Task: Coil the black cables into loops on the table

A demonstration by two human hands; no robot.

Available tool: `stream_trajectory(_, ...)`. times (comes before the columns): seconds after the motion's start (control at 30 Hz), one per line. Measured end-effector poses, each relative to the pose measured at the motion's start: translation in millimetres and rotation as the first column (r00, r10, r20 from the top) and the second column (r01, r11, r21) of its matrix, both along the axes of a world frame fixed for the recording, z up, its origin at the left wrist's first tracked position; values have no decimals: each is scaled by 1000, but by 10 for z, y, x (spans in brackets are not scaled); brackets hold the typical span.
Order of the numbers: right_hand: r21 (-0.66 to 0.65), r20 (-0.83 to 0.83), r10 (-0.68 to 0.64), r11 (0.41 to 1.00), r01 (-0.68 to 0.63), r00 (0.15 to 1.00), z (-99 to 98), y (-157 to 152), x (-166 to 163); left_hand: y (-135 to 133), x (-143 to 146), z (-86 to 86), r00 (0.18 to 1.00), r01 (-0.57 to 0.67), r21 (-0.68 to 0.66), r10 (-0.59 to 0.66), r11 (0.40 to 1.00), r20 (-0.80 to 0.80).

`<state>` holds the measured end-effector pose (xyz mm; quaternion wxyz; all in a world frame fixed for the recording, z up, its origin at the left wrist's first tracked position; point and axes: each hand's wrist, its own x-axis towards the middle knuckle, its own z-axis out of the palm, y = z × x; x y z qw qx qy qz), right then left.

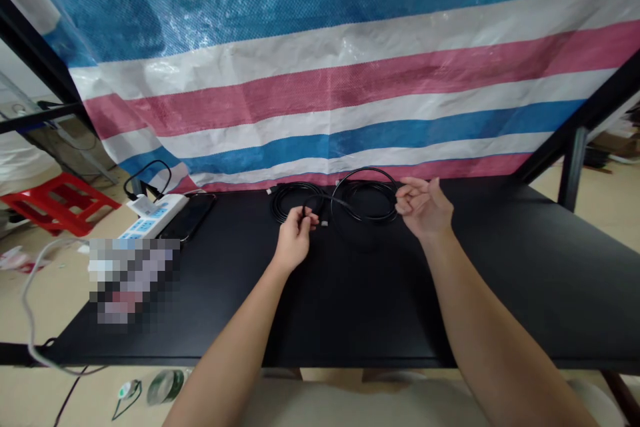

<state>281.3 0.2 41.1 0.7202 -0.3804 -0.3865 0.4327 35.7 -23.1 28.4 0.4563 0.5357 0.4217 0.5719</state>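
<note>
Nearest, two bare forearms reach in over the front edge of a black table (360,307), with light-coloured clothing below that edge; lower left, beneath the tabletop, a glass jar (165,387) stands on the floor. Toward the middle of the table, the left hand (294,240) has its thumb and fingers closed in a narrow pinch on a black cable (304,211). The right hand (425,210) is raised to the right, its fingers partly curled and pointing left beside a thin black loop (370,169); I cannot tell whether the fingertips grip the loop or only meet it. Two rings of cable lie side by side toward the back of the table: a left coil (275,207), just beyond the left hand, and a right coil (373,219), which the thin loop partly overlaps in view. A small plug (325,223) shows just right of the left hand, and a pale connector (269,191) sits at the left coil's far left. Further left, a dark phone (195,217) lies beside a white power strip (155,217) carrying a charger (143,205); a pixelated patch hides the near end. Behind the table hangs a striped sheet (330,93) in blue, white and pink, with a red stool (60,200) on the floor beyond to the left.
</note>
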Motion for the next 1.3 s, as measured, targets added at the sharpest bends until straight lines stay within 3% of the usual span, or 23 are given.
stream_trajectory(0.1,-88,30,-276,957,278,961,-99,98,207,50,-117,109,955,7,-85,19,996,296)
stream_trajectory(0.17,-153,180,-504,834,530,845,-179,150,323,59,-213,184,884,50,-155,29,987,467)
stream_trajectory(0.23,-109,431,-594,713,693,679,-257,180,389,52,-304,251,813,102,-238,57,966,580)
stream_trajectory(0.3,-9,671,-527,697,717,522,-327,193,401,37,-373,304,759,148,-295,83,944,646)
stream_trajectory(0.37,43,823,-397,758,651,407,-387,202,376,20,-412,341,728,169,-327,106,930,678)
stream_trajectory(0.47,14,904,-257,817,577,342,-446,209,335,0,-422,370,709,168,-356,138,919,691)
stream_trajectory(0.6,-94,896,-192,799,594,400,-438,201,347,-1,-404,369,704,187,-348,121,919,700)
stream_trajectory(0.7,-203,840,-166,788,582,517,-374,188,358,7,-407,362,703,180,-342,123,922,700)
stream_trajectory(0.83,-283,510,-205,877,388,835,-247,157,329,12,-464,374,710,150,-346,143,926,689)
stream_trajectory(0.93,-230,181,-163,952,203,970,-136,101,336,30,-556,389,699,81,-325,179,942,693)
stream_trajectory(1.0,-138,-25,-135,982,130,990,-79,57,377,55,-632,398,680,3,-324,236,946,694)
stream_trajectory(1.07,-70,-155,-153,987,144,976,-50,21,437,86,-702,409,656,-89,-354,322,931,683)
stream_trajectory(1.2,-62,-241,-243,970,235,939,-40,-5,523,121,-777,448,546,-268,-451,520,851,657)
stream_trajectory(1.3,-52,-245,-258,966,253,935,-7,-4,486,122,-776,462,488,-316,-477,572,820,659)
